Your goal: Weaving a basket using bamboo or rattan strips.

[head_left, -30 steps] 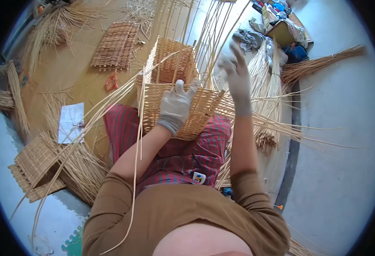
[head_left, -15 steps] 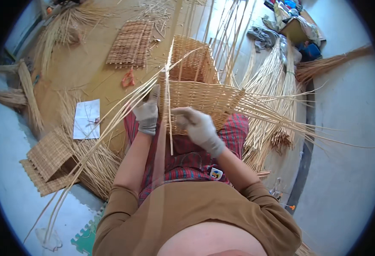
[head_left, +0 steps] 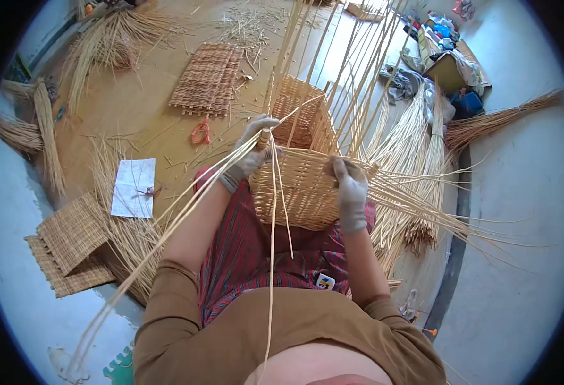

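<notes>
A partly woven wicker basket (head_left: 302,186) rests on my lap, its upright stakes rising at the far side. My left hand (head_left: 251,159), in a pale knit glove, is closed around the basket's left corner, thumb and fingers about the rim. From that corner long wicker strands (head_left: 189,204) run to the lower left, and two loose ones (head_left: 273,218) hang down over the front wall. At the right end of the front rim, my gloved right hand (head_left: 352,192) grips the weave, thumb in front. More strand ends (head_left: 423,204) fan out right of the basket.
Ahead on the left are a flat woven panel (head_left: 206,80) and orange-handled scissors (head_left: 200,131). A paper sheet (head_left: 133,188) and two more woven panels (head_left: 73,239) lie at left. Pale wicker bundles (head_left: 400,141) and a brown bundle (head_left: 506,117) lie at right.
The basket has come lower and turned a little. My left hand has moved up to its corner. My right hand has gone from the left part of the front to the right rim.
</notes>
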Available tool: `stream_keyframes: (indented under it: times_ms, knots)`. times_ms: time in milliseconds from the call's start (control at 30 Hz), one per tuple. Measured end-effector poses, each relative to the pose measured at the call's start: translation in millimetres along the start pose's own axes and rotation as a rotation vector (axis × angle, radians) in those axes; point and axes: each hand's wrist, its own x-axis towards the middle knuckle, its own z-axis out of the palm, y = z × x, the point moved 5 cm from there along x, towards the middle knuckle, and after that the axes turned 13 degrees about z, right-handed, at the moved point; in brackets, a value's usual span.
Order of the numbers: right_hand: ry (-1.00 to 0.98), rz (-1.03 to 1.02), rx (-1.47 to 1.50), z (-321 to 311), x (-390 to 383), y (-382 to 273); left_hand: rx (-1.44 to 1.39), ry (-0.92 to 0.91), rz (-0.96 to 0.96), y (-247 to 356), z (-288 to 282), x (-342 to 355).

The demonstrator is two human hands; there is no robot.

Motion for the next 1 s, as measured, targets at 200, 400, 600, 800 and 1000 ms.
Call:
stream_keyframes:
  times_ms: [200, 400, 600, 800, 1000]
  knots:
    - [0.126, -0.873, -0.495, 102, 40, -103, -0.216, 0.344, -0.344, -17, 24, -29]
    - [-0.189, -0.639, 0.200, 44, 26, -87, 0.081, 0.538, -0.219, -16, 22, -20]
    - [-0.063, -0.220, 0.312, -57, 37, 43, 0.211, 0.692, -0.415, 17, 30, -43]
    - [0.113, -0.095, -0.298, -27, 46, -37, 0.562, -0.029, -0.008, 76, 91, -26]
    - [-0.012, -0.585, -0.096, 7, 51, -95, 0.995, -0.403, -0.163, 71, 108, -11]
